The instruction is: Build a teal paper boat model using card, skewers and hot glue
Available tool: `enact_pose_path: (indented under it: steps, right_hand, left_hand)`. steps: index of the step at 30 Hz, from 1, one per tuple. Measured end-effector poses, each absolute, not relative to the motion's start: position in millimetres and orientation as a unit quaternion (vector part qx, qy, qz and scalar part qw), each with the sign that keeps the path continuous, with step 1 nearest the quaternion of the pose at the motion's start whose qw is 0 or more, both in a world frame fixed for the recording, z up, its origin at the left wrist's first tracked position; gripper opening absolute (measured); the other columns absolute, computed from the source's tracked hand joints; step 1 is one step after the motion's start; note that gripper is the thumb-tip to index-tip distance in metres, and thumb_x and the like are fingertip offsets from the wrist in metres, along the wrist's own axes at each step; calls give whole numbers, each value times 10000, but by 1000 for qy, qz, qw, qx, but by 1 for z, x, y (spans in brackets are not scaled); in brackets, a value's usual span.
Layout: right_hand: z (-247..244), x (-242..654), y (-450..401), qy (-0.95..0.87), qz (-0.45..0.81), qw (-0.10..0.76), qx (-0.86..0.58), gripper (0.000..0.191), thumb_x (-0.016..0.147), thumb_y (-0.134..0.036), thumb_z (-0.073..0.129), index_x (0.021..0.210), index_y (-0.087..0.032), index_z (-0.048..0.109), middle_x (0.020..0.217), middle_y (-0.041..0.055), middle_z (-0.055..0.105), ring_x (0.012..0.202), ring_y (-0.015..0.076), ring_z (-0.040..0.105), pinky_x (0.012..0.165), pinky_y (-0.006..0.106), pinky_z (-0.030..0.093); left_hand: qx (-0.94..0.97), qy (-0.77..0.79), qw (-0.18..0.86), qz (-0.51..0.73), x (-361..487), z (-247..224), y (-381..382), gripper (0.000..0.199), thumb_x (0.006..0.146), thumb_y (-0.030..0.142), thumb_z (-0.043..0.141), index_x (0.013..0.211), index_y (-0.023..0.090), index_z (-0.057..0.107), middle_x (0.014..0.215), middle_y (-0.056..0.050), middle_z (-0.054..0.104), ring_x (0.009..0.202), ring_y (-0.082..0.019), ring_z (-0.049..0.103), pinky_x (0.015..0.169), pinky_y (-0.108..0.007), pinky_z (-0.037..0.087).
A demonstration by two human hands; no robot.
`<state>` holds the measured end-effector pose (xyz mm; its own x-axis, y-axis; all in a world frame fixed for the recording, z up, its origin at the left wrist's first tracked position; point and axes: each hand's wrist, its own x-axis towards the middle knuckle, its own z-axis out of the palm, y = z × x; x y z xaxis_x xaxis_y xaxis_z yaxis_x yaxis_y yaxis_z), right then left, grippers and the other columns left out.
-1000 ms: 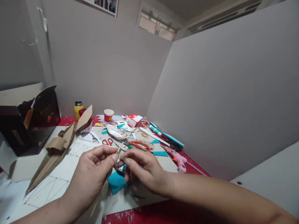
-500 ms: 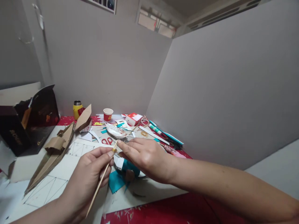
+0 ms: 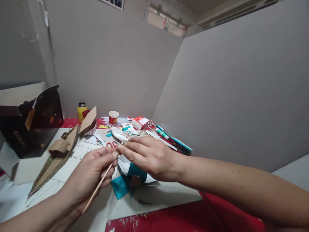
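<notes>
My left hand is closed, its thumb and index finger pinching a thin bamboo skewer. The skewer slants down toward me, its upper end poking out just above the fingertips. From the right, my right hand reaches over with its fingers together, their tips pressed on the skewer's upper end against my left thumb. Its thumb and whatever else lies under those fingers are hidden. Below the hands are a teal-and-white paper construction and a teal paper piece.
A cardboard boat shape lies left, beside a dark box. Farther back stand a yellow bottle and a paper cup. Red-handled scissors, a glue stick and paper scraps surround the hands. A grey partition rises at right.
The right fingertips have moved left and closed over the skewer's upper end, covering a small yellow bit seen there before. The skewer's lower end has swung slightly left and up.
</notes>
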<state>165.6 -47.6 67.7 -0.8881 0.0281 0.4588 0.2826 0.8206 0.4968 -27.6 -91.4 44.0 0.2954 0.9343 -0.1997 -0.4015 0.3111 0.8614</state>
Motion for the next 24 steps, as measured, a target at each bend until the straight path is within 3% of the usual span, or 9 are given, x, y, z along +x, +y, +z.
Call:
enact_pose_path:
  steps: [4,8,13,16,21,24]
  right_hand:
    - [67,167,-45,-959,-170,199,-110,307,926,-66,402,1154,-37,605,781,125,702,765,209,651,670,341,540]
    - [77,170,-48,-961,89,206,-158,343,849,-61,443,1102,-98,671,697,56,685,564,130,578,549,251,478]
    - [88,173,-51,-843,425,178,-278,334,791,-80,452,999,-97,714,684,34,711,586,96,615,559,207,488]
    - [79,173,-50,-747,565,208,-283,263,803,-120,511,969,-114,714,661,12,709,565,78,627,574,195,507]
    - [55,162,-53,-592,707,282,-265,164,772,-201,661,902,-109,700,713,36,725,589,113,684,534,197,544]
    - [48,153,-58,-539,730,322,-270,181,749,-241,721,866,-106,688,725,42,723,639,140,708,528,201,561]
  left_hand:
    - [433,382,713,397,-33,42,-84,209,761,290,691,671,157,556,522,73,416,407,-28,200,382,-172,132]
    - [486,358,715,353,-36,41,-77,215,752,294,694,652,157,560,484,72,418,392,-34,209,387,-188,116]
    - [498,330,722,348,-32,37,-79,206,754,327,711,700,162,602,464,84,406,388,-38,214,390,-186,138]
    - [501,328,698,392,-28,34,-86,221,778,349,706,711,163,609,486,84,400,414,-36,219,400,-171,148]
    - [550,362,581,479,-23,36,-96,170,797,309,697,724,161,655,597,13,583,557,-88,508,502,-170,364]
    - [578,373,508,519,-22,35,-98,108,802,268,685,739,181,686,676,-12,673,638,-126,601,588,-197,456]
